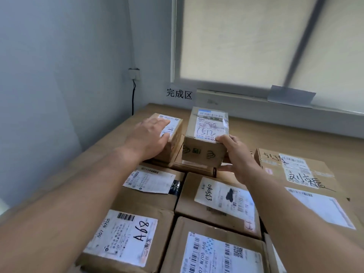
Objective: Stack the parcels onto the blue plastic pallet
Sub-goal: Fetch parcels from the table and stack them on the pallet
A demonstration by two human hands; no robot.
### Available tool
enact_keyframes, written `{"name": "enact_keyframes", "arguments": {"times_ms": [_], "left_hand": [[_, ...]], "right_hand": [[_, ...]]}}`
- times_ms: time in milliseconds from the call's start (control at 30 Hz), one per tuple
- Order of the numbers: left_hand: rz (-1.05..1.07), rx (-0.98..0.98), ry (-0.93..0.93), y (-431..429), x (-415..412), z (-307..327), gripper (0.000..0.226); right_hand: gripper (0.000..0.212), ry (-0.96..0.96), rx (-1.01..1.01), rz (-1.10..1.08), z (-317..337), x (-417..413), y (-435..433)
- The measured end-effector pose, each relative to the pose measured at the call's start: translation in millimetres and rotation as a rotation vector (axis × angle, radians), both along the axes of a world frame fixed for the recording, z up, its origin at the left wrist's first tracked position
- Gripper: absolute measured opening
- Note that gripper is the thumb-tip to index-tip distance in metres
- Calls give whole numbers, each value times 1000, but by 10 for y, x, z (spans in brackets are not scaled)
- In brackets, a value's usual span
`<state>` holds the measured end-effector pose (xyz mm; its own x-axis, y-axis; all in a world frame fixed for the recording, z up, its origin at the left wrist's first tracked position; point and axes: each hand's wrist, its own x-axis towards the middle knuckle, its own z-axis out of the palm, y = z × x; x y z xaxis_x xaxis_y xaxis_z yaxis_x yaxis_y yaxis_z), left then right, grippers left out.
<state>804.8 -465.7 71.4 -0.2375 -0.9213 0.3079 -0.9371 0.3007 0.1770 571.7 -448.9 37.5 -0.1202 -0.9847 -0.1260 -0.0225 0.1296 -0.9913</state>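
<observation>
Two parcels top the stack (137,229). The left hand (150,134) lies straight-fingered on the left parcel (175,143); the right hand (237,154) grips the 1512 parcel (204,147), fingers curled.

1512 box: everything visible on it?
The 1512 box is a small brown cardboard carton. A white shipping label with a barcode and handwritten "1512" covers its top; green printed marks show on its near side. The right hand grips its near right corner, thumb on the top edge. It is above a flat carton, beside another small box; whether it rests there is unclear.
</observation>
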Motion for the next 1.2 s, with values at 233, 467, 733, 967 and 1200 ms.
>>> {"name": "enact_keyframes", "arguments": {"times_ms": [233, 467, 733, 967, 1200], "left_hand": [[-134, 117, 57, -285, 102, -16, 47], [-215, 193, 45, -539, 162, -187, 50], [-256, 177, 55, -573, 185, -206, 53], [-270, 138, 26, -548, 187, -219, 52], [-260, 149, 45, -582, 141, -149, 55]], "right_hand": [[40, 68, 54, -75, -9, 262, -199], [34, 336, 97, -131, -53, 374, -252], [24, 323, 80, -149, -91, 385, -267], [28, 355, 78, -150, -74, 422, -232], [51, 485, 1, -207, 17, 391, -114]]}}
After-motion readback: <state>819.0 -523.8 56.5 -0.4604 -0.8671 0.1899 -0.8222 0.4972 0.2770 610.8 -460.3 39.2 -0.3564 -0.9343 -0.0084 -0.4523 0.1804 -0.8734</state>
